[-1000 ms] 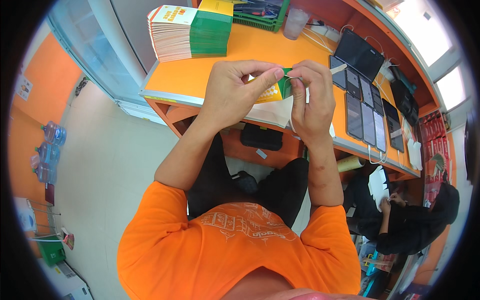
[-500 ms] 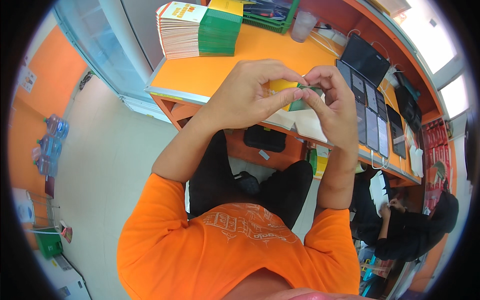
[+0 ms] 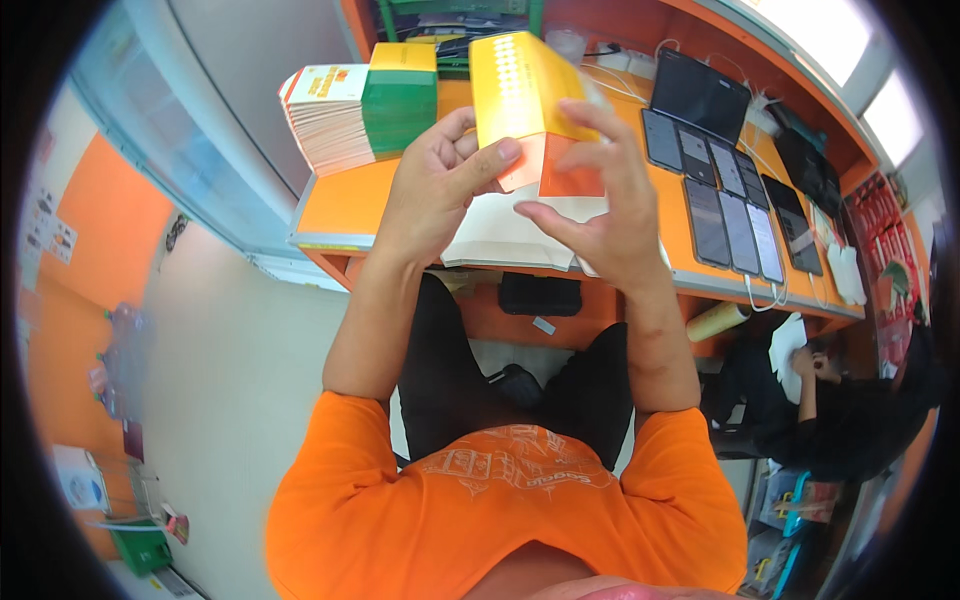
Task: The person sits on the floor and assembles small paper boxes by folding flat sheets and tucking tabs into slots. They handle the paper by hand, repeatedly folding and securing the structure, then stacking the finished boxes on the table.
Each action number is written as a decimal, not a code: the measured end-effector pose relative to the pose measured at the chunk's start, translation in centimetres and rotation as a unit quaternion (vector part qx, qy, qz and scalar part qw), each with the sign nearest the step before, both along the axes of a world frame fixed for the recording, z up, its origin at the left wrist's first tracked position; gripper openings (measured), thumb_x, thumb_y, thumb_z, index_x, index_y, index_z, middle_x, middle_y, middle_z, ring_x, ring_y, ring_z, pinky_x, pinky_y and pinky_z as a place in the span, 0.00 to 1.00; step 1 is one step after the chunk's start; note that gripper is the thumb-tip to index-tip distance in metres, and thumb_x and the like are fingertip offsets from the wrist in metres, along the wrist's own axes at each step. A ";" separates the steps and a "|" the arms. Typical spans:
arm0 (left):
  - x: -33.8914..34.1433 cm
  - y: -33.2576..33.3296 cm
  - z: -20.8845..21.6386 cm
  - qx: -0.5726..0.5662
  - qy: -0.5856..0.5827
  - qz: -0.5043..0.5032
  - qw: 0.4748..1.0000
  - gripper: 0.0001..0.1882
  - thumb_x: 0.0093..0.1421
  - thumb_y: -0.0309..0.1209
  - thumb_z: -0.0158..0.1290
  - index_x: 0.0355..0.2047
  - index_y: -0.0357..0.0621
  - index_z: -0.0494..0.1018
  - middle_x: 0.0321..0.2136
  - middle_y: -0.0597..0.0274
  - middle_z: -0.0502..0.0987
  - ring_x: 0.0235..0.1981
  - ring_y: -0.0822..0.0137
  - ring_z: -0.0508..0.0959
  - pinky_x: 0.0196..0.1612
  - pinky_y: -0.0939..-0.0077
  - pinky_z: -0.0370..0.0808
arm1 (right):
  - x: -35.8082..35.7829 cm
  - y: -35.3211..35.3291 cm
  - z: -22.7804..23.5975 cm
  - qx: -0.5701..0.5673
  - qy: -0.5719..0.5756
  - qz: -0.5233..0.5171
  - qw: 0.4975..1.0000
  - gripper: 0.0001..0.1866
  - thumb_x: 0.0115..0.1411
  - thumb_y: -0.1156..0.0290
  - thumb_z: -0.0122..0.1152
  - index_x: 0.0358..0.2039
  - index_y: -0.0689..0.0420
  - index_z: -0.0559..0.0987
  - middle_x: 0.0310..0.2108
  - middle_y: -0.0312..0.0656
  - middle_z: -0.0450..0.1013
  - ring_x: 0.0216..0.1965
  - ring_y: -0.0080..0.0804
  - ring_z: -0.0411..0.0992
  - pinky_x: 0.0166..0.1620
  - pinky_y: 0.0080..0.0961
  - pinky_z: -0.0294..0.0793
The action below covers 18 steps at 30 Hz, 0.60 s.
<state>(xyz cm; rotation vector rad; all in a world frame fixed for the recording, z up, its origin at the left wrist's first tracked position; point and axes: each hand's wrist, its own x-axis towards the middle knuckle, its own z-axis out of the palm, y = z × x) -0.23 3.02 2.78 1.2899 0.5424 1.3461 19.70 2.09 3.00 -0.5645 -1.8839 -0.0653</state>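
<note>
Left hand (image 3: 430, 185): grips the yellow box at its lower left, thumb on a pale orange panel.
Right hand (image 3: 608, 200): fingers spread and bent, thumb clear of the box; whether a fingertip touches its side I cannot tell.
Yellow box (image 3: 508, 85): up before me above the desk (image 3: 345, 212), tilted, orange panels toward me.
Box, hazard: a panel could crease, in my judgement, should my thumb press too hard; the box could also slip, as only my left hand plainly secures it.
White card (image 3: 500, 235), hazard: lies along the desk's front edge; a brush from my right thumb could drag it off.
Carton stack (image 3: 400, 105), hazard: stands near my left hand, many thin layers; a knock could spill it.
Phones (image 3: 706, 222), hazard: a white cable (image 3: 757, 305) hangs past the desk edge; snagging it could pull one down.
Count, hands and box: two hands of mine, one box, two orange panels visible.
Count, desk: one stack, layers too fine to count; about eight phones; one large black screen (image 3: 700, 92); one cup (image 3: 567, 46), partly hidden.
Count, beyond: one other person (image 3: 840, 425), right; water jugs (image 3: 122, 345), left, too blurred to count.
</note>
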 end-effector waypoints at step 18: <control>2.6 -0.8 -2.2 0.302 0.151 0.376 0.863 0.10 0.66 0.27 0.59 0.37 0.27 0.80 0.30 0.60 0.82 0.30 0.74 0.76 0.37 0.79 0.74 | -1.6 -1.2 -0.1 -0.054 0.234 0.103 0.965 0.06 0.55 0.76 0.70 0.33 0.63 0.84 0.49 0.44 0.78 0.47 0.40 0.78 0.49 0.29 0.79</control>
